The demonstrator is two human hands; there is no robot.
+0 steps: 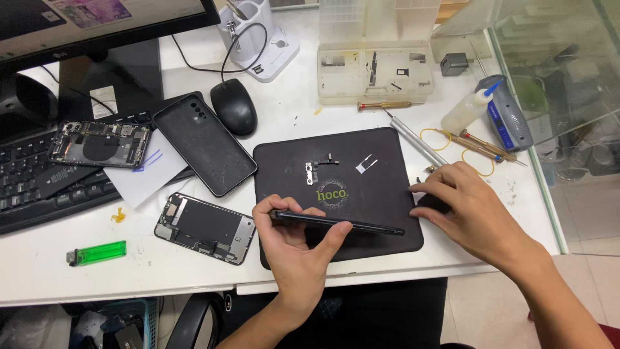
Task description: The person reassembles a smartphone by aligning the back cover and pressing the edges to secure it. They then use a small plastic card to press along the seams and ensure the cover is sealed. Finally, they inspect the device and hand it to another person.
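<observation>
The left hand (294, 242) grips a thin black phone (336, 224) edge-on, thumb along the near side and fingers curled over the far side, so the device stands on its long edge just above the front part of a dark work mat (284, 161). The right hand (468, 207) rests at the mat's right border with fingers stretched toward the left, the fingertips (420, 189) pressed down on something small and dark; what lies under them is hard to make out, and the hand looks flat rather than closed around anything. On the mat, beyond the phone, lie a few tiny metal parts (313, 171) and a small silver tray piece (366, 163). Left of the mat sits an opened phone body (205, 227) showing its insides, and behind it a black phone case (204, 143) lies face up beside a black mouse (234, 106). Another stripped phone frame (100, 143) lies on a keyboard (39, 194). A green lighter (97, 253) lies near the table's front edge. To the right, a metal tool (416, 141), screwdrivers (481, 145) and a squeeze bottle (466, 111) stand near a glass case (562, 97).
</observation>
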